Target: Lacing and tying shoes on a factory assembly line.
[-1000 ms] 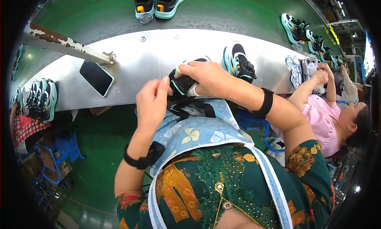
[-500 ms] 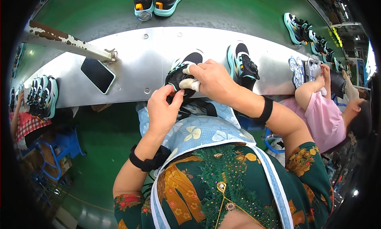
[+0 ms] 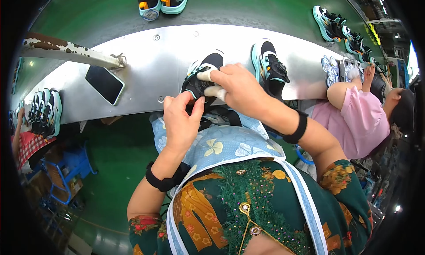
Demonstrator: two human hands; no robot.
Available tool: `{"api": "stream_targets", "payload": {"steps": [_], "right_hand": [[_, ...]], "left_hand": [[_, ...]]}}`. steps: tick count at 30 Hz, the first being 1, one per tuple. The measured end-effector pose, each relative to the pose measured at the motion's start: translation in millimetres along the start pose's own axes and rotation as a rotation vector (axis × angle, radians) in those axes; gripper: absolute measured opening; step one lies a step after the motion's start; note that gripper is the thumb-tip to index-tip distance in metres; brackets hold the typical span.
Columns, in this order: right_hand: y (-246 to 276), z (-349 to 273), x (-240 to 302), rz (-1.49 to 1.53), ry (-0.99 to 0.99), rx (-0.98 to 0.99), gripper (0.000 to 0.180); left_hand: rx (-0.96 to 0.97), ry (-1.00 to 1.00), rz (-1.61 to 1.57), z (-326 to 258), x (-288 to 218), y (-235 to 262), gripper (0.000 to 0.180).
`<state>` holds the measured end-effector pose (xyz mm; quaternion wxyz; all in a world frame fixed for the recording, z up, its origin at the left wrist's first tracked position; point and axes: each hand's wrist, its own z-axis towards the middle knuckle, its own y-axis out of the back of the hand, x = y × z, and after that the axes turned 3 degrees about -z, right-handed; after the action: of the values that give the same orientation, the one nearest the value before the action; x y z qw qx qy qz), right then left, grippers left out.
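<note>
A black, white and mint sneaker (image 3: 211,59) lies on the metal bench in front of me, toe pointing away. My left hand (image 3: 181,118) is closed in a pinch on the near part of its black upper, by the collar. From the right, my right hand (image 3: 241,84) reaches over the shoe, its fingers bent onto the lace and tongue area. Pale covers (image 3: 215,92) sit on some of its fingers. The palms hide much of the opening and whatever fine part is pinched. A matching sneaker (image 3: 264,65) lies to the right, untouched.
The metal bench (image 3: 146,84) carries a phone (image 3: 105,84) and, at its left end, several sneakers (image 3: 46,111). A peeling post (image 3: 73,50) slants in from the left. Beyond, a green surface (image 3: 239,11) holds more shoes. A co-worker in pink (image 3: 361,118) sits close on the right.
The view has shifted slightly, so bench and shoes sit a little higher and further left. Both hands stay on the same sneaker, the right fingers slightly moved. The co-worker's arm has moved.
</note>
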<state>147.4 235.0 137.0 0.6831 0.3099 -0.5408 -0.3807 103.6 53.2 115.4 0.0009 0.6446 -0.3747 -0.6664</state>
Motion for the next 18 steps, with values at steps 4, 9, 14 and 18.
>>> {"api": "stream_targets", "payload": {"steps": [4, 9, 14, 18], "right_hand": [[1, 8, -2, -0.14, -0.015, 0.06, 0.027], [-5, 2, -1, 0.001, 0.002, -0.041, 0.03], [-1, 8, -1, -0.125, -0.035, 0.065, 0.037], [3, 0, -1, 0.15, -0.085, 0.192, 0.037]], "left_hand": [[0.018, 0.022, -0.007, 3, 1, 2, 0.018], [-0.003, 0.01, -0.06, 1, -6, -1, 0.018], [0.015, 0.004, -0.054, 3, 2, 0, 0.015], [-0.024, -0.015, -0.044, -1, -7, -1, 0.015]]}}
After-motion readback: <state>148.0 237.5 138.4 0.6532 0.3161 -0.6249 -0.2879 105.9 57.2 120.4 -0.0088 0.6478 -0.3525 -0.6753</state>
